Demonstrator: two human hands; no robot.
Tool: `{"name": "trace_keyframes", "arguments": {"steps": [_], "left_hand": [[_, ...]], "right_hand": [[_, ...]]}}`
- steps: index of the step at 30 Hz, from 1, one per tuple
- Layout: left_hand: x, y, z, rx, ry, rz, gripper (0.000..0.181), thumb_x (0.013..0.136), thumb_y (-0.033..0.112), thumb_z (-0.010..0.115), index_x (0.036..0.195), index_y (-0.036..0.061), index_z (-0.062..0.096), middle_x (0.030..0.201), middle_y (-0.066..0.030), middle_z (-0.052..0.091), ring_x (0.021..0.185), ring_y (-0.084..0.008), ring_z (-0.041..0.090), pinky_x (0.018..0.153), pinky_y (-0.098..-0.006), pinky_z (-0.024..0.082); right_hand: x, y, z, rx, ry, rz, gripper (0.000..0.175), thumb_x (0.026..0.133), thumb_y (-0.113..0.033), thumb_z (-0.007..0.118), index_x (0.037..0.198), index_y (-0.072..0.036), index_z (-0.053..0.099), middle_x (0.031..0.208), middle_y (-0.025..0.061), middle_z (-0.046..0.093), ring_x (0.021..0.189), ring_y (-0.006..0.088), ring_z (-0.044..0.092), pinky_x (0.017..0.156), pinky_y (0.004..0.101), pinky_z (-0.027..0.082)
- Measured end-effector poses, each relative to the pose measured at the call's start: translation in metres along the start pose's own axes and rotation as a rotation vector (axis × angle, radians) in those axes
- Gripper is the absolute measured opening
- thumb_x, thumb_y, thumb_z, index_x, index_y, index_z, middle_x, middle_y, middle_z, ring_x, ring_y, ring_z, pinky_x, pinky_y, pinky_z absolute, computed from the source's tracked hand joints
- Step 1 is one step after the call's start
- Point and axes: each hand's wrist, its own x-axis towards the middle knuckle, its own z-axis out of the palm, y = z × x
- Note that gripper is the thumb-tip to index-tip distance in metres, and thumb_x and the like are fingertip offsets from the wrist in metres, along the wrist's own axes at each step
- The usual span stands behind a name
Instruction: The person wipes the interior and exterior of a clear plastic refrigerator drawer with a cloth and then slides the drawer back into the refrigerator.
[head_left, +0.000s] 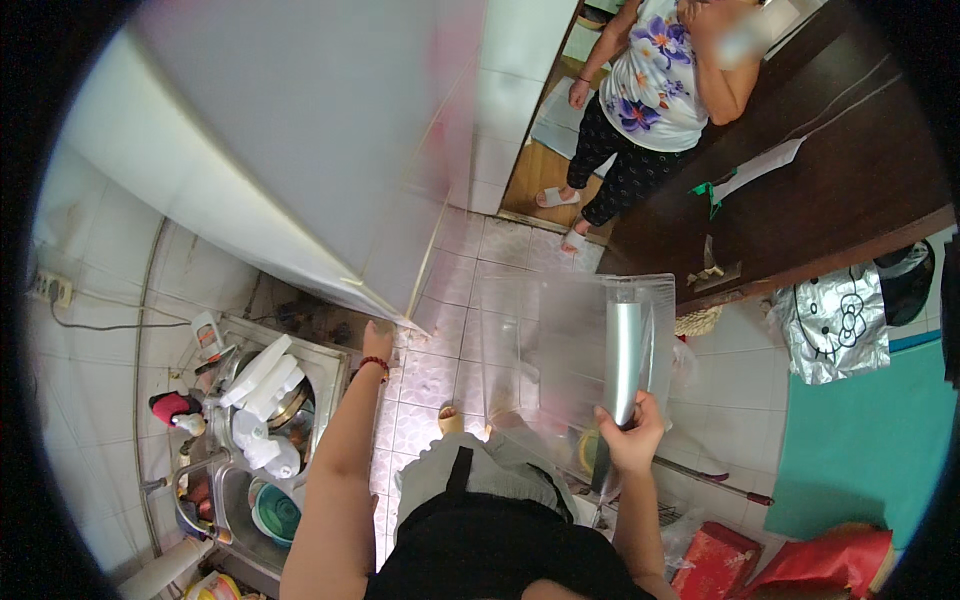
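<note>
My right hand (634, 439) grips a clear plastic drawer (570, 352) by its silvery front strip (624, 356). The drawer hangs tilted over the tiled floor, and the tiles show hazily through it. At the lower corner of a tall, pale refrigerator-like appliance (300, 150) is my left hand (379, 341), with a red beaded bracelet on the wrist. Its fingers are partly hidden, so whether they grasp the edge is unclear.
A steel sink (232, 517) holds a teal basin (276, 510); white containers (262, 379) are piled beside it. A person (645, 97) stands in the doorway by a dark wooden door (810, 150). To the right are a silver bag (840, 322) and a red box (716, 559).
</note>
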Motion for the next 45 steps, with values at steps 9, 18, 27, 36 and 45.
{"name": "trace_keyframes", "arguments": {"steps": [9,18,27,36,45], "left_hand": [[-0.002,-0.028,0.069,-0.31,0.086,-0.183,0.084,0.068,0.002,0.058,0.13,-0.0012,0.002,0.125,-0.0223,0.033,0.11,-0.0299,0.041,0.088,-0.0334,0.037],[-0.15,-0.023,0.105,-0.45,0.055,-0.845,0.064,0.066,0.01,0.061,0.118,0.0028,0.025,0.097,-0.021,0.053,0.082,-0.0271,0.056,0.062,-0.0349,0.049],[-0.238,-0.013,0.065,0.241,0.485,-0.596,0.016,0.06,0.013,0.059,0.064,0.0031,0.048,0.057,-0.01,0.05,0.054,-0.0249,0.048,0.056,-0.0362,0.041],[-0.195,-0.023,0.068,-0.623,0.232,-0.881,0.004,0.072,0.008,0.057,0.074,0.0074,0.054,0.051,-0.0024,0.044,0.035,-0.0121,0.038,0.03,-0.0258,0.028],[-0.192,0.107,0.091,-1.027,-0.443,-0.776,0.024,0.076,0.015,0.057,0.06,0.0134,0.039,0.047,0.0051,0.027,0.038,-0.008,0.022,0.035,-0.0235,0.019]], "right_hand": [[0.049,0.036,-0.01,-0.175,-0.17,-0.072,0.032,0.064,-0.001,0.067,0.088,0.002,0.047,0.068,0.0021,0.056,0.059,0.0049,0.051,0.052,0.0172,0.041],[0.134,0.062,-0.014,-0.231,-0.272,-0.035,0.032,0.064,-0.007,0.068,0.087,0.001,0.048,0.062,0.0043,0.056,0.054,0.0053,0.049,0.048,0.0189,0.04],[0.191,0.088,-0.003,-0.232,-0.363,-0.036,0.039,0.063,-0.016,0.071,0.089,0.003,0.049,0.064,0.0095,0.058,0.054,0.0127,0.055,0.05,0.0254,0.044],[0.183,0.074,0.012,-0.087,-0.378,0.079,0.041,0.067,-0.014,0.069,0.096,0.005,0.048,0.077,0.0096,0.059,0.064,0.012,0.054,0.056,0.0234,0.043],[0.181,0.047,0.019,0.106,-0.329,0.183,0.034,0.074,-0.017,0.062,0.099,0.001,0.048,0.086,0.0072,0.056,0.073,0.0111,0.052,0.064,0.0226,0.041]]}}
